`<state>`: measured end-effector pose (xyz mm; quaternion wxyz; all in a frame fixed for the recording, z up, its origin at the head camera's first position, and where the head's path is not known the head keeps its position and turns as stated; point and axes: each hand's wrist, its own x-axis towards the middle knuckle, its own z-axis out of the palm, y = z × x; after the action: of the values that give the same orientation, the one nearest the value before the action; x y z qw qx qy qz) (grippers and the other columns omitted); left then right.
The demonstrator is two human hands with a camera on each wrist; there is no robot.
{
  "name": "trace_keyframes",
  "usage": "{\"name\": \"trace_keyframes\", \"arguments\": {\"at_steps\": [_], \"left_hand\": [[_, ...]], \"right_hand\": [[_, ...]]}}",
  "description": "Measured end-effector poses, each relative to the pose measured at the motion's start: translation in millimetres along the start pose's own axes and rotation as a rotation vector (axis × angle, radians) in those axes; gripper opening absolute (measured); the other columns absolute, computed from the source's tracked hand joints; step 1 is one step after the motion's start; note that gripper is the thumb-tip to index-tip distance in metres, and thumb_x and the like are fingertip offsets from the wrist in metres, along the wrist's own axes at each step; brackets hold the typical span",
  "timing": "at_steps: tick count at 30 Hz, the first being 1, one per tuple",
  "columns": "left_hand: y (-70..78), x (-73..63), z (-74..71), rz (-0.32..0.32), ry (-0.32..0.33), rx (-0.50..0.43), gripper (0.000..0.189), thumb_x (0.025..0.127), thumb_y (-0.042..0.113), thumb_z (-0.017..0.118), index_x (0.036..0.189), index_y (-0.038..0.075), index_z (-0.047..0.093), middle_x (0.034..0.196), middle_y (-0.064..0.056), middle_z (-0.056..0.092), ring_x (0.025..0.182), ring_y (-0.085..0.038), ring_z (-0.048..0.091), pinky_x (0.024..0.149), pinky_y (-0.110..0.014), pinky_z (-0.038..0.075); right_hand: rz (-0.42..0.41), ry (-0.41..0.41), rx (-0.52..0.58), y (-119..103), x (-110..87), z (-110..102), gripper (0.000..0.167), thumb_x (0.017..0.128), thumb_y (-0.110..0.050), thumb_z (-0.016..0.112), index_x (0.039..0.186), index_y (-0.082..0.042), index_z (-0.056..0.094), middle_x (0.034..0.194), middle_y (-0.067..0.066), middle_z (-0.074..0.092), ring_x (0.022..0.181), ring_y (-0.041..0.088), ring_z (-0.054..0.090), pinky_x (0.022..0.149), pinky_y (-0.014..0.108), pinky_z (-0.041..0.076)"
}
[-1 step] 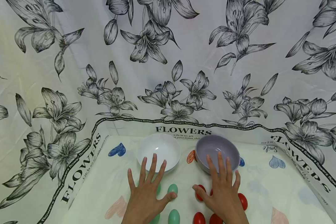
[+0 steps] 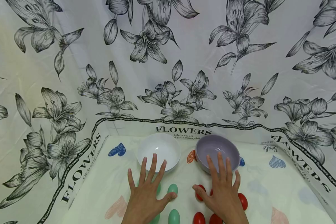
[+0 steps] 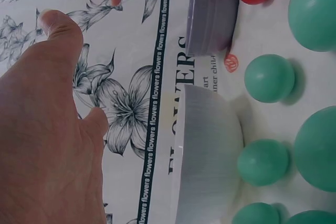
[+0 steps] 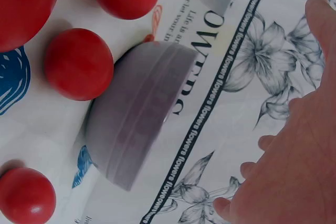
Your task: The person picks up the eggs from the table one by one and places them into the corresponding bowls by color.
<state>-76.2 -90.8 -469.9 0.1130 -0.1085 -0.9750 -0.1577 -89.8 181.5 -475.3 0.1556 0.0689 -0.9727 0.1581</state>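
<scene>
My left hand (image 2: pixel 148 194) hovers with spread fingers over several green eggs (image 2: pixel 174 217), its fingertips overlapping the near rim of a white bowl (image 2: pixel 162 147) in the head view. Likewise spread, my right hand (image 2: pixel 224 193) is above several red eggs (image 2: pixel 199 218), and its fingertips overlap the front of a purple bowl (image 2: pixel 217 146). Neither hand holds anything. From the left wrist, the green eggs (image 3: pixel 269 78) lie on the cloth beside the white bowl (image 3: pixel 210 156). The right wrist view has red eggs (image 4: pixel 79 64) close by the purple bowl (image 4: pixel 142 108). Some eggs are partly hidden under the hands.
A pale cloth printed with hearts (image 2: pixel 117 150) covers the table. Behind and along both sides, a white curtain with black line-drawn lilies (image 2: pixel 148 40) rises, banded by a dark strip and the word FLOWERS. The bowls stand side by side near the back edge.
</scene>
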Motion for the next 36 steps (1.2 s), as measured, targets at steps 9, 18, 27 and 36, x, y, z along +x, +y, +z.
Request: {"name": "trace_keyframes", "arguments": {"at_steps": [9, 18, 27, 36], "left_hand": [[-2.9, -1.7, -3.1, 0.018, -0.016, -0.029, 0.100, 0.090, 0.088, 0.047, 0.170, 0.038, 0.017, 0.179, 0.005, -0.005, 0.164, -0.032, -0.010, 0.120, -0.066, -0.023], [-33.4, 17.2, -21.6, 0.079, -0.003, -0.274, 0.099, 0.095, 0.067, 0.067, 0.170, 0.039, 0.008, 0.178, 0.015, 0.000, 0.164, -0.018, 0.005, 0.126, -0.059, 0.025], [-95.2, 69.5, -30.4, 0.146, -0.032, -0.579, 0.101, 0.096, 0.048, 0.077, 0.172, 0.031, 0.012, 0.178, 0.007, 0.011, 0.162, -0.026, 0.017, 0.124, -0.064, 0.026], [-163.0, 107.8, 8.9, 0.112, -0.182, -0.613, 0.123, 0.085, 0.075, 0.074, 0.172, 0.023, 0.004, 0.178, -0.004, 0.006, 0.161, -0.042, 0.015, 0.120, -0.071, 0.026]], "right_hand": [[0.018, -0.055, 0.036, -3.0, -1.0, 2.6, 0.118, 0.083, -0.076, 0.074, 0.172, -0.035, 0.007, 0.178, 0.009, -0.002, 0.160, 0.045, 0.000, 0.114, 0.082, 0.008], [-0.015, -0.164, 0.194, -12.6, -4.0, 11.0, 0.116, 0.085, -0.081, 0.067, 0.171, -0.035, 0.004, 0.176, 0.003, 0.018, 0.158, 0.033, 0.022, 0.123, 0.069, 0.018], [0.110, -0.464, 0.351, -48.6, 0.1, 36.3, 0.088, 0.089, -0.066, 0.075, 0.162, -0.030, 0.042, 0.154, 0.001, 0.057, 0.135, 0.029, 0.060, 0.104, 0.057, 0.054], [0.126, -0.512, 0.272, -77.0, -0.8, 63.9, 0.077, 0.085, -0.045, 0.088, 0.151, -0.019, 0.058, 0.144, 0.006, 0.065, 0.126, 0.031, 0.066, 0.098, 0.055, 0.057]]}}
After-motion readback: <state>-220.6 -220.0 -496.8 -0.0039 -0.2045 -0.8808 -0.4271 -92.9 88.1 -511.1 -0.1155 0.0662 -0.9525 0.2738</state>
